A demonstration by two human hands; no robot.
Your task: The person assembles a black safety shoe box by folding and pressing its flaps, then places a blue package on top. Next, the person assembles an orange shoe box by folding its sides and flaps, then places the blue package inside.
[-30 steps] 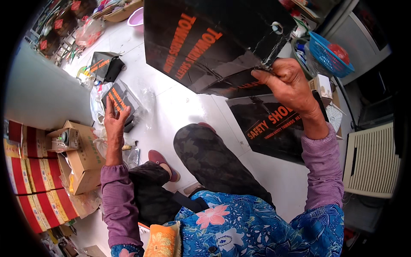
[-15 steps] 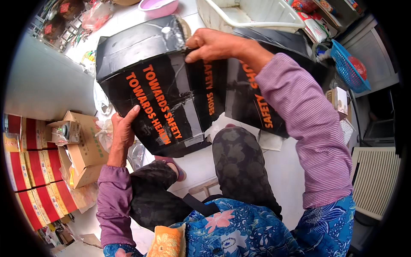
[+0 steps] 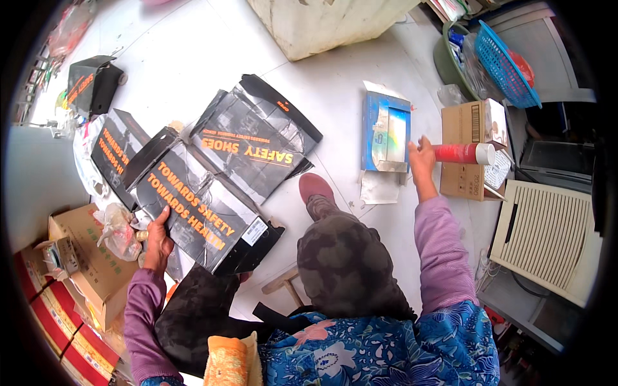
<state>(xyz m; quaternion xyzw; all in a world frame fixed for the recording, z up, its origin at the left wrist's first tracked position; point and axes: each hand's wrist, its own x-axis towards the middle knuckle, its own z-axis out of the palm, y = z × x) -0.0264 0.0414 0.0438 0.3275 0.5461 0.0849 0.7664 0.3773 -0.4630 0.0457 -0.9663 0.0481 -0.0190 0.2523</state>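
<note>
- Black card fills our left hand: thumb on top, fingers mostly hidden, seemingly closed on the near edge of the big box, in front of us to the left.
- That box seems only partly opened out: lid folded back, end wall raised.
- Our right hand, partly curled, is between the blue box and the red can; we cannot tell whether it grips either.
- The blue box looks opened, flaps spread.
- Farther left, the corner box looks less opened out.
</note>
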